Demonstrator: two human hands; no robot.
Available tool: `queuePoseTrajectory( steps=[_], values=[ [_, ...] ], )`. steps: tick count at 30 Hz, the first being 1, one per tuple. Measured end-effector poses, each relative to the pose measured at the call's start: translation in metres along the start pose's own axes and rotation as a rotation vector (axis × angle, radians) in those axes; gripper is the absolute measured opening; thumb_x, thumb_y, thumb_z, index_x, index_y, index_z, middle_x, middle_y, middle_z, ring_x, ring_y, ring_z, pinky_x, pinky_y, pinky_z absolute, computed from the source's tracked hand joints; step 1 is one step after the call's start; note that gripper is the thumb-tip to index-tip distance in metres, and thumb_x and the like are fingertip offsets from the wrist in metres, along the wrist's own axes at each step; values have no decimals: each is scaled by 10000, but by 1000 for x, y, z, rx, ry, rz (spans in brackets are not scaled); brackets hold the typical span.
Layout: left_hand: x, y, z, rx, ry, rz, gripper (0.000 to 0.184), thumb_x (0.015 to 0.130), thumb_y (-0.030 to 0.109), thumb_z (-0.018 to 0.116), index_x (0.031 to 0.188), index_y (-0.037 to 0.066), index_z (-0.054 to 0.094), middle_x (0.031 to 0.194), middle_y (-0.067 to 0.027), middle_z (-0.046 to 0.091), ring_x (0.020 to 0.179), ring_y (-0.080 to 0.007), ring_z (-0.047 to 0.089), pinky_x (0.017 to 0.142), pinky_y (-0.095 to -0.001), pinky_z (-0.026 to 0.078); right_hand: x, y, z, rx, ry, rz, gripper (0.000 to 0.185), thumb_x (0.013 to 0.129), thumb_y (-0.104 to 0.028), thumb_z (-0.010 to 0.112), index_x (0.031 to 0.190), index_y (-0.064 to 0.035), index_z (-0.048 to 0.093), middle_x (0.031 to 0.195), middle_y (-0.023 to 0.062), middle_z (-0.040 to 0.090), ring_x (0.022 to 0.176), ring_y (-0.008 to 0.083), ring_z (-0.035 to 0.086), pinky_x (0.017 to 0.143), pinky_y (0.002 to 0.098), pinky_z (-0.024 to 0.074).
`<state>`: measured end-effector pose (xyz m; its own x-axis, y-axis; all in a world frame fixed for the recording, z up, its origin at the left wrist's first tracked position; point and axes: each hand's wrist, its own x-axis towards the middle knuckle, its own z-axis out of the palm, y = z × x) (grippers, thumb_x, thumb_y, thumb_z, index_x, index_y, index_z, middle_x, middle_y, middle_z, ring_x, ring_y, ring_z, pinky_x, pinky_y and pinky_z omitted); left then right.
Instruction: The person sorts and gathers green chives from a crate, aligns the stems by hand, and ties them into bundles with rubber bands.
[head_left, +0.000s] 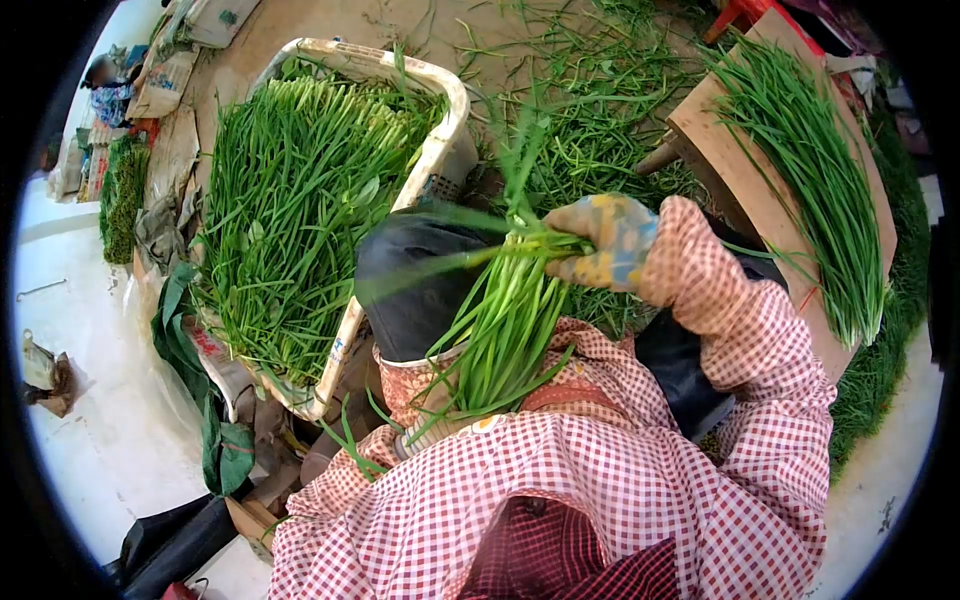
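A bunch of long green leafy stalks (pixel 510 335) lies across my lap, with its pale ends pointing up and away from me. My right hand (pixel 605 243), in a blue and yellow patterned glove, is closed on some green blades beside the pale ends; several of them blur with motion to the left. At the bunch's lower end, my left hand (pixel 435 415) is mostly hidden under the leaves, and its fingers cannot be made out. Left of my knee stands a white crate (pixel 455 130) filled with more green stalks (pixel 300 200).
On the right a wooden board (pixel 705 120) bears a long pile of stalks (pixel 810 190). Loose green scraps (pixel 610 110) litter the ground ahead. Green cloth (pixel 225 450) hangs by the crate's near left corner. A person (pixel 110 95) is far off at the upper left.
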<state>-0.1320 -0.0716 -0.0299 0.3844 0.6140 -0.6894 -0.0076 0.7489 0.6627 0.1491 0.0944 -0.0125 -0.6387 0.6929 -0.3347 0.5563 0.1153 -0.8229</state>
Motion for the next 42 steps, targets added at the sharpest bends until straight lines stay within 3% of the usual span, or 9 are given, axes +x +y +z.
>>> queuePoseTrajectory(
  steps=[7,17,21,23,26,29,34,37,42],
  values=[
    [4,-2,-4,52,-15,51,833,746,57,747,1427,43,269,1341,-121,471,1213,-217,461,1041,-333,373,-3,-18,16,-208,-86,95,613,796,-422,664,1276,-78,499,986,193,637,970,360,607,836,405,486],
    [13,-2,-10,153,-40,127,875,736,62,760,1441,47,242,1355,-123,456,1229,-217,446,1050,-330,362,8,29,36,-181,-4,8,373,793,-219,656,1127,-83,559,894,123,636,851,314,621,724,392,503],
    [17,-20,-3,231,-22,159,892,732,64,765,1446,49,232,1361,-124,450,1235,-217,439,1054,-328,357,34,66,2,-530,94,327,339,831,-211,633,1131,-69,564,932,125,638,889,289,625,782,413,501],
    [16,-27,-1,220,-19,49,963,711,65,784,1463,54,183,1388,-131,418,1263,-213,409,1067,-321,340,50,82,-24,-246,-29,767,516,826,-258,660,1271,-66,482,1107,185,608,1060,302,584,892,411,485],
    [17,-14,9,147,-36,104,883,744,15,743,1455,57,221,1400,-102,415,1256,-167,417,1065,-305,343,60,104,-26,-616,-10,853,669,830,-367,652,1381,-95,387,1332,225,473,1250,338,453,1013,438,412],
    [16,-17,12,-11,-49,16,817,773,-25,700,1449,63,250,1411,-74,408,1255,-132,412,1063,-285,343,79,82,-36,-303,-202,237,774,828,-625,505,1414,-142,358,1437,210,358,1333,359,342,1112,460,269],
    [18,-13,17,-251,-45,30,763,789,41,720,1431,43,308,1399,-98,422,1254,-143,425,1045,-289,357,71,-12,-4,-410,-631,56,617,854,-563,517,1314,-151,491,1308,148,524,1250,309,458,1036,430,364],
    [16,-11,12,14,-34,95,786,785,84,737,1435,36,298,1408,-121,406,1257,-169,425,1038,-302,356,76,10,22,-391,-344,-35,288,916,-301,537,1125,-111,599,1013,129,644,980,299,602,875,417,468],
    [19,-32,-13,59,-87,148,873,723,101,783,1431,33,277,1357,-115,466,1233,-203,451,1042,-362,349,63,60,-22,-344,275,446,266,924,-284,532,1127,-118,575,1069,165,620,991,325,594,867,413,477]
  ],
)
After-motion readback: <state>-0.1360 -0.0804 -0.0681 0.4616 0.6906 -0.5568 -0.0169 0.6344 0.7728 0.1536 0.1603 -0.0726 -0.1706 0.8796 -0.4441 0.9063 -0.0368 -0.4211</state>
